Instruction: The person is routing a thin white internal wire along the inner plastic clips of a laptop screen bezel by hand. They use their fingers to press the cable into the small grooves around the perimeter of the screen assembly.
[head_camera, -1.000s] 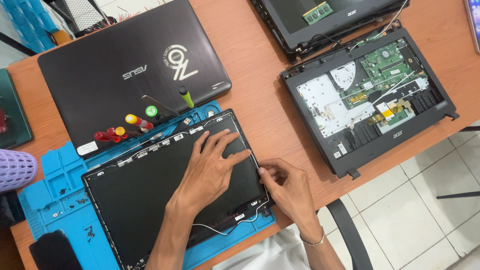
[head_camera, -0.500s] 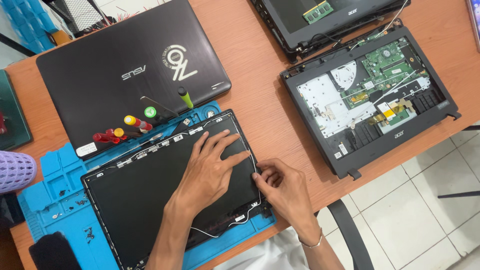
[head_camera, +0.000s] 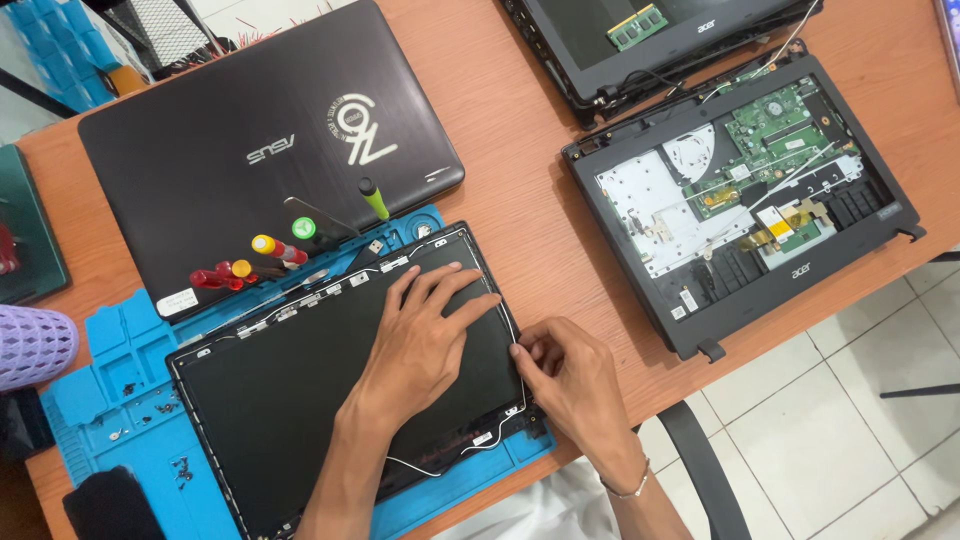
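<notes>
Right hand (head_camera: 570, 385) grip pinching white cable (head_camera: 518, 375) at screen panel (head_camera: 300, 400) edge, left hand (head_camera: 425, 340) flat on panel

At twelve o'clock a third laptop (head_camera: 640, 40) runs off the top edge; tiny screws (head_camera: 180, 468) on the blue mat (head_camera: 120, 400) blur together.

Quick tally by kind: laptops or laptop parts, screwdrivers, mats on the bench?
Closed laptops: 1
Opened laptop bases with boards showing: 2
Screen lid panels under both hands: 1
Screwdrivers, coloured handles: 4
Blue work mats: 1
Total: 9
</notes>
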